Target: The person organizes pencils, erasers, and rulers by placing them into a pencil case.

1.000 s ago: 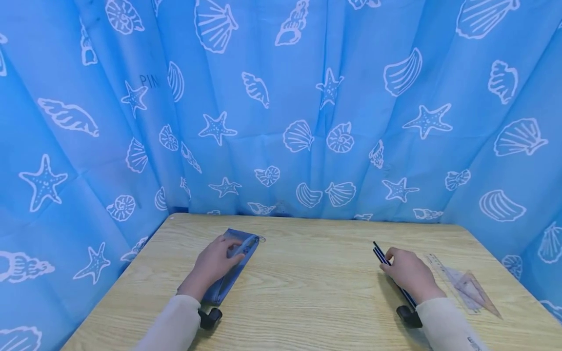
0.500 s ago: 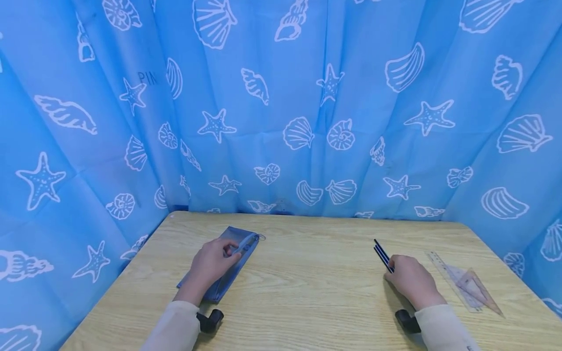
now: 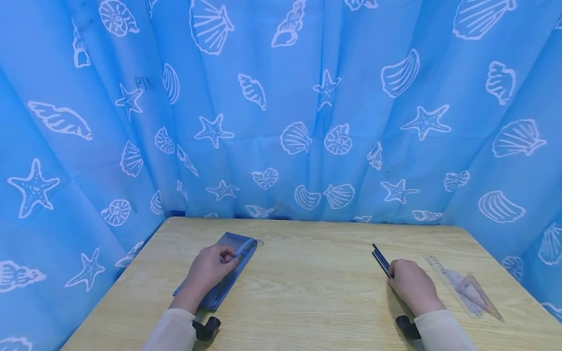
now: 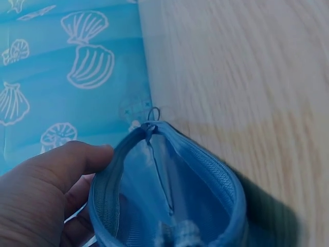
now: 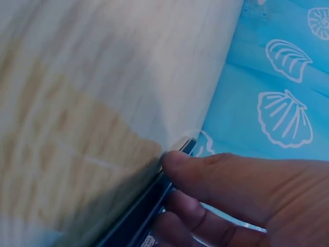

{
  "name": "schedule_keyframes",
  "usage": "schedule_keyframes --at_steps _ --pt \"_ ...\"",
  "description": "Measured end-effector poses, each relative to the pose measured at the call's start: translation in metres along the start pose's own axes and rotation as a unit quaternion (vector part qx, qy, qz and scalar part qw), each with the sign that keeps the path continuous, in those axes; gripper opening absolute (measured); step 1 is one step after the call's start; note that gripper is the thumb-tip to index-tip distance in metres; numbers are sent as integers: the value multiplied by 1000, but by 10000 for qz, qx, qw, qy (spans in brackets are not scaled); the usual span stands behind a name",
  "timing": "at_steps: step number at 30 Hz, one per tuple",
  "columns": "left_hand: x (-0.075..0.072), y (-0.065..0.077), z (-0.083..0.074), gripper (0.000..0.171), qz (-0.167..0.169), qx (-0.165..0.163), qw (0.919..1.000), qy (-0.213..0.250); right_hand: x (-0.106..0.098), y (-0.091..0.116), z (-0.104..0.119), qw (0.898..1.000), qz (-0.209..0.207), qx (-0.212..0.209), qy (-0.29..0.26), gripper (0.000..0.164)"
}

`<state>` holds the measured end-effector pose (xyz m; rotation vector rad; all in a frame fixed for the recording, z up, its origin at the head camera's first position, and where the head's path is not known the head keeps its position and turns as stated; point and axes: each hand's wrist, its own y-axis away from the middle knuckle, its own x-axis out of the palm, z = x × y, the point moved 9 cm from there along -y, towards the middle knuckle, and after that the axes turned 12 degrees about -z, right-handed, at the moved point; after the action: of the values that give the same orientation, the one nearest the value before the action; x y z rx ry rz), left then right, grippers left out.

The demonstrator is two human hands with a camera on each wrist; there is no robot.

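Note:
In the head view my left hand (image 3: 206, 273) pinches the edge of a blue zip pencil case (image 3: 223, 287) lying on the left of the table. In the left wrist view the case's zipped mouth (image 4: 234, 198) gapes wide, and the thumb and fingers hold its left rim. A loop hangs at the zip's far end. On the right, my right hand (image 3: 412, 285) grips a few dark pencils (image 3: 382, 262), their far ends pointing away from me. The right wrist view has thumb and fingers pinching these dark sticks (image 5: 141, 211); the exact number is unclear.
Right of my right hand lie a clear ruler (image 3: 452, 287) and a transparent set square (image 3: 478, 295), overlapping. The wood-grain table (image 3: 303, 292) ends at a blue shell-print curtain (image 3: 272, 112) behind and at the sides.
My right hand has moved slightly nearer to me along the pencils, and their rear part is now hidden. My left hand keeps its pinch on the pencil case, shifting only slightly.

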<state>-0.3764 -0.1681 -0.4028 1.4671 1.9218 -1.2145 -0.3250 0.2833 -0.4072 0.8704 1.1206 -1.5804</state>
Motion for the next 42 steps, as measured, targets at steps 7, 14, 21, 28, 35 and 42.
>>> schedule_keyframes --at_steps 7,14,21,28,35,42 --pt "-5 0 4 10 -35 -4 10000 83 1 0 2 9998 -195 -18 3 8" --pt "-2 -2 4 13 83 -45 9999 58 0 3 5 9998 -174 44 -66 9" --pt "1 -2 4 15 146 -78 9998 90 3 5 15 9998 50 -110 -132 15" --pt "-1 -2 0 17 103 -70 9999 86 4 4 18 9992 101 -136 -361 18" --pt "2 -2 -1 18 83 -31 9999 56 6 3 17 9983 255 -42 -521 22" --pt "-1 -3 -3 20 33 21 10000 47 9 4 17 9979 365 -13 -543 28"
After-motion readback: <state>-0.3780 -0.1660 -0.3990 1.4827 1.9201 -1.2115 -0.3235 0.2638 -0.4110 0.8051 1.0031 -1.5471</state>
